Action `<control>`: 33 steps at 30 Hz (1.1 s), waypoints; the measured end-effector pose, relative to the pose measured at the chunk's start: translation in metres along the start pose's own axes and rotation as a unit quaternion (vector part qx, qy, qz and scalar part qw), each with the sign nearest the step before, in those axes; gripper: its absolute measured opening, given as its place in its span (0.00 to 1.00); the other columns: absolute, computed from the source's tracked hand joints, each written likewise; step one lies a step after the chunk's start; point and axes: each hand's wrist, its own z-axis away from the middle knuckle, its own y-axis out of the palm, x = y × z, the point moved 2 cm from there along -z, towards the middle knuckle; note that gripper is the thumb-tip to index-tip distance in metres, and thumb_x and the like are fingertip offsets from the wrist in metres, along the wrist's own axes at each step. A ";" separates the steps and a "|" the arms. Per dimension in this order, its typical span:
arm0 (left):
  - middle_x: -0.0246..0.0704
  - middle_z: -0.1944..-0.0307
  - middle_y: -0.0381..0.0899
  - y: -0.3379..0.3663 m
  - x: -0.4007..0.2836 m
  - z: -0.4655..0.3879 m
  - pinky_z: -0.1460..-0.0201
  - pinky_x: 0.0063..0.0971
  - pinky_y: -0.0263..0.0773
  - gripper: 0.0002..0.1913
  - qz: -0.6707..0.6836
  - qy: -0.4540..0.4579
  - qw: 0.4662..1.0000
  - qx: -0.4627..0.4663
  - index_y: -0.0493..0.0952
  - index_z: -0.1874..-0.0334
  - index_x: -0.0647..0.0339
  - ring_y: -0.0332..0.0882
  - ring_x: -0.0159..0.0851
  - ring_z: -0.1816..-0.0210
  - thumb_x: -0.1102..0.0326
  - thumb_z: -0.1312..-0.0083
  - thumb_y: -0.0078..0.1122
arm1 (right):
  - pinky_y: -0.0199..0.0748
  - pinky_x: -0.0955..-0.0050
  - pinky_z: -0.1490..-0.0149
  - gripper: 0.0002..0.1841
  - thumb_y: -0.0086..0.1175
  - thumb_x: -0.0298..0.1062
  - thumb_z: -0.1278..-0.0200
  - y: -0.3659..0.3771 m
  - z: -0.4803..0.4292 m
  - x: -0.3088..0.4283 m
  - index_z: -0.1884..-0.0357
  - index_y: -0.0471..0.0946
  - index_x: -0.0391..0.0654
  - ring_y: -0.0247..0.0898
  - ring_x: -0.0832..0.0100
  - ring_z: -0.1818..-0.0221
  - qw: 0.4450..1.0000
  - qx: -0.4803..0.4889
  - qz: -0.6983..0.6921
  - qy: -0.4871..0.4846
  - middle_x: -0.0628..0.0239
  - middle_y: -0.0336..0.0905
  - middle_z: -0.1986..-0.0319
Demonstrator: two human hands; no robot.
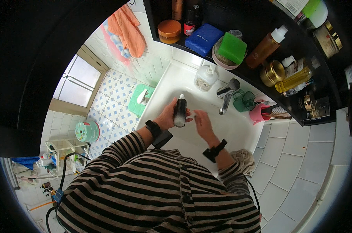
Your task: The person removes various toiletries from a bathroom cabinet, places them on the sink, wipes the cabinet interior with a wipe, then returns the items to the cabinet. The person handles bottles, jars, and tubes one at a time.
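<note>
My left hand (166, 116) is wrapped around a dark bottle (180, 112) with a pale lower end. The bottle's short white nozzle (182, 96) is uncovered and points towards the wall. Just to the right, my right hand (203, 123) hovers above the white washbasin (222, 137), apart from the bottle. It is slightly blurred, with its fingers bent and loosely apart, and no object shows in it. Beyond my hands, a white pump dispenser (205, 78) stands on the basin's back ledge beside the chrome faucet (227, 99).
A black shelf (193, 49) overhangs the basin's back, carrying jars, bottles and green soap (232, 48). A green cup (243, 100) and pink cup (259, 113) stand right of the faucet. A cloth (243, 161) hangs at the right. A mint stool (87, 131) stands on the floor at left.
</note>
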 end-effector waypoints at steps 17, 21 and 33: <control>0.38 0.64 0.72 -0.014 0.009 -0.022 0.52 0.38 0.76 0.17 -0.017 0.025 0.989 -0.145 0.68 0.54 0.60 0.77 0.43 0.59 0.54 0.33 0.55 | 0.67 0.63 0.54 0.08 0.52 0.31 0.38 0.000 0.003 0.028 0.60 0.69 0.40 0.69 0.56 0.60 0.978 0.001 -0.145 0.149 0.54 0.71 0.65; 0.34 0.62 0.73 -0.009 0.002 -0.005 0.49 0.32 0.74 0.13 -0.594 0.227 0.770 0.046 0.69 0.53 0.60 0.75 0.35 0.57 0.64 0.35 0.58 | 0.66 0.57 0.58 0.08 0.51 0.32 0.37 0.015 -0.013 0.087 0.63 0.67 0.40 0.67 0.53 0.63 0.979 -0.099 0.140 -0.111 0.54 0.68 0.66; 0.30 0.55 0.76 0.001 0.011 0.011 0.51 0.29 0.75 0.21 -0.135 -0.041 0.987 0.082 0.72 0.46 0.57 0.76 0.32 0.55 0.47 0.29 0.47 | 0.67 0.56 0.63 0.14 0.46 0.39 0.30 0.014 -0.026 0.043 0.67 0.69 0.38 0.69 0.48 0.68 0.986 -0.144 -0.037 0.077 0.50 0.71 0.69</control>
